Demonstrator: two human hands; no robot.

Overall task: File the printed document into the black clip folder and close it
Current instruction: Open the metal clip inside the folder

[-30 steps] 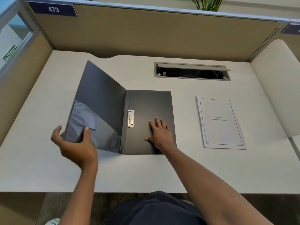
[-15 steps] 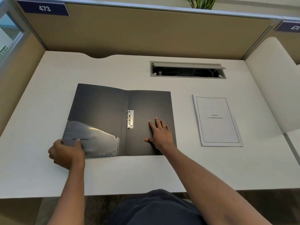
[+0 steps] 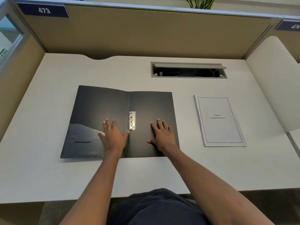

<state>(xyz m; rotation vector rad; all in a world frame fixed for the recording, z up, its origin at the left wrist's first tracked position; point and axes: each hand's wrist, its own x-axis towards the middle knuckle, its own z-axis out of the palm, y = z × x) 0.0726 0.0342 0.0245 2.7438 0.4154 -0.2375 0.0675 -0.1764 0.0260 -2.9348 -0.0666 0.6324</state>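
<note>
The black folder (image 3: 120,122) lies open and flat on the white desk (image 3: 40,168), its metal clip (image 3: 132,120) at the spine. The left hand (image 3: 113,135) and right hand (image 3: 163,135) press flat on it, fingers spread. The printed document (image 3: 219,120) lies apart, to the right.

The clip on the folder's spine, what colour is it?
Silver metal clip, bright against the black folder; the head view shows it.

- We sit in an office cubicle: tan fabric partition walls (image 3: 146,34) enclose our white worktop (image 3: 48,111).
- Blue number plate "473" (image 3: 43,10) marks our place.
- Grey recessed cable hatch (image 3: 188,70) shows wiring.
</note>
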